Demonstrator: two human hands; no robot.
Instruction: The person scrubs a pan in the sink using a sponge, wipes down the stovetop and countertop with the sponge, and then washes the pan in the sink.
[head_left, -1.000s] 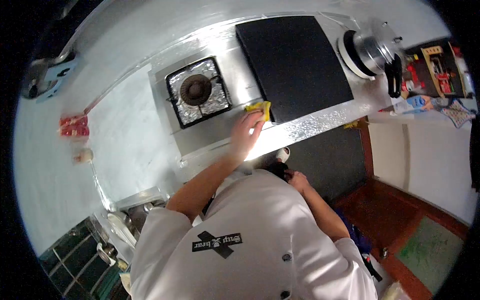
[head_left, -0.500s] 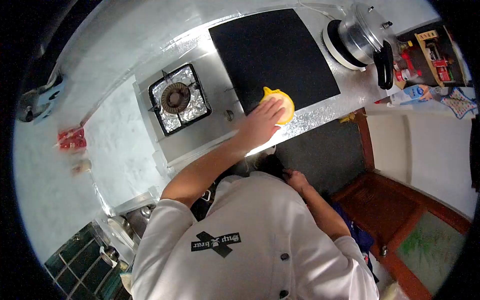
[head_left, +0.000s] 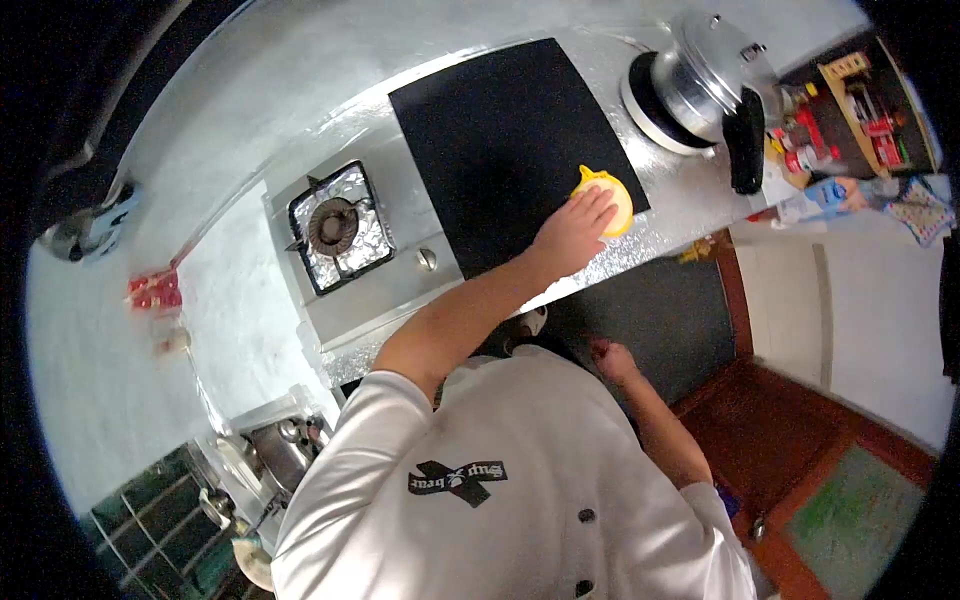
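My left hand (head_left: 580,228) presses a round pale pad with a yellow rim (head_left: 617,209) onto the front right corner of a black board (head_left: 510,140). Its fingers lie over the pad, holding it against the surface. Down beside my body, in front of the counter, my right hand (head_left: 613,361) is closed; whatever its fingers may hold is too dark to make out. Left of the board sits a gas burner (head_left: 333,227) on foil, with a knob (head_left: 427,260) at its front right.
A metal pot with a black handle (head_left: 700,85) stands on a round base at the right. Beyond it are bottles (head_left: 808,155), packets and a wooden rack (head_left: 850,95). The counter's front edge (head_left: 660,235) runs before my body. Metal dishes (head_left: 283,450) lie at lower left.
My left hand has slid the pad rightward along the front of the board, starting from beside its front left corner. The view has shifted, and more of the burner knob shows. My right hand stays low.
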